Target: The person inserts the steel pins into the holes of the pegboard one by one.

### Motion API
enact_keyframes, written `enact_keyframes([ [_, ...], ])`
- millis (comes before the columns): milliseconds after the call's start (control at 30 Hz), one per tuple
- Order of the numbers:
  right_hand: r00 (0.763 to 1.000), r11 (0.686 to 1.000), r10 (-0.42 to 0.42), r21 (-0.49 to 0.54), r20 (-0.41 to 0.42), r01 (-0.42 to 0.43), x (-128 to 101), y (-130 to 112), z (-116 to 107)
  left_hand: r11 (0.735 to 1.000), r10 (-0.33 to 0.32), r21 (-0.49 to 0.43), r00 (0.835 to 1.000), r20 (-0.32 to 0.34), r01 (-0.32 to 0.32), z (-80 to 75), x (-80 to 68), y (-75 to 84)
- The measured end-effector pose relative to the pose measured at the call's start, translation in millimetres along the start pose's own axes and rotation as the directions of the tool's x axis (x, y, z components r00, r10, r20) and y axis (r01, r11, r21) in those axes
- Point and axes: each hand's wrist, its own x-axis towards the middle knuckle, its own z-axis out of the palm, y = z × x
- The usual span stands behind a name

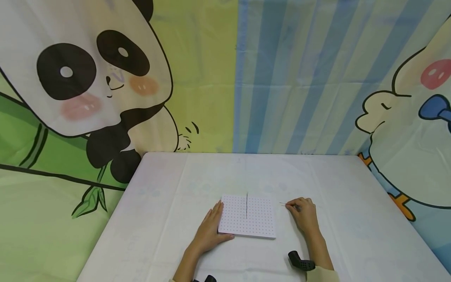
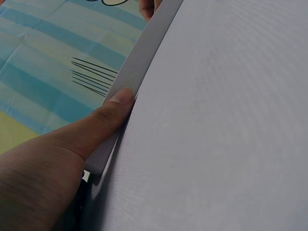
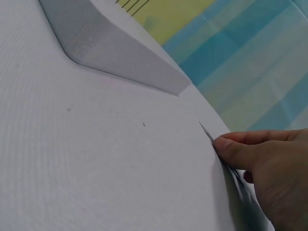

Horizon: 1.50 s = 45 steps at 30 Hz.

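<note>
A white board point(image 1: 258, 227) dotted with rows of small holes lies on the table. Several thin dark needles point(image 1: 247, 205) stand upright in a line near its middle; the left wrist view shows these needles point(image 2: 91, 72) rising beyond the board's edge. My left hand point(image 1: 209, 231) rests at the board's left side, fingers straight, its thumb point(image 2: 108, 113) pressing the front edge. Right of the board, apart from it, my right hand point(image 1: 303, 213) pinches thin dark needles point(image 3: 207, 131) between thumb and forefinger, points towards the board. How many it holds, I cannot tell.
A white cloth covers the table point(image 1: 169, 219). Behind it hangs a curtain point(image 1: 282, 78) with blue stripes and a cartoon panda point(image 1: 141, 86). A black wrist device point(image 1: 301, 261) sits on the right wrist. Small dark specks dot the cloth in the right wrist view.
</note>
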Motion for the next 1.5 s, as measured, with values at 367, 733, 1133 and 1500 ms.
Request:
enact_keyframes([
  [367, 1.000, 1.000, -0.003, -0.017, 0.014, 0.004, 0, -7, -2, 1.000, 0.003, 0.001, 1.000, -0.002, -0.003, 1.0, 0.0, 1.1],
  [733, 0.998, 0.979, -0.029, 0.201, -0.054, 0.040, 1, -51, 2, 1.000, 0.002, 0.002, 1.000, 0.002, -0.002, -1.7, 0.7, 3.0],
  [1133, 0.963, 0.857, -0.268, 0.449, -0.030, 0.253, -13, -102, 22, 1.000, -0.001, -0.002, 1.000, 0.000, 0.001, -2.5, 0.5, 2.2],
  [1500, 0.931, 0.836, -0.365, 0.431, -0.025, 0.339, -20, -111, 39, 1.000, 0.004, -0.003, 1.000, 0.005, -0.004, -2.2, -0.8, 1.5],
])
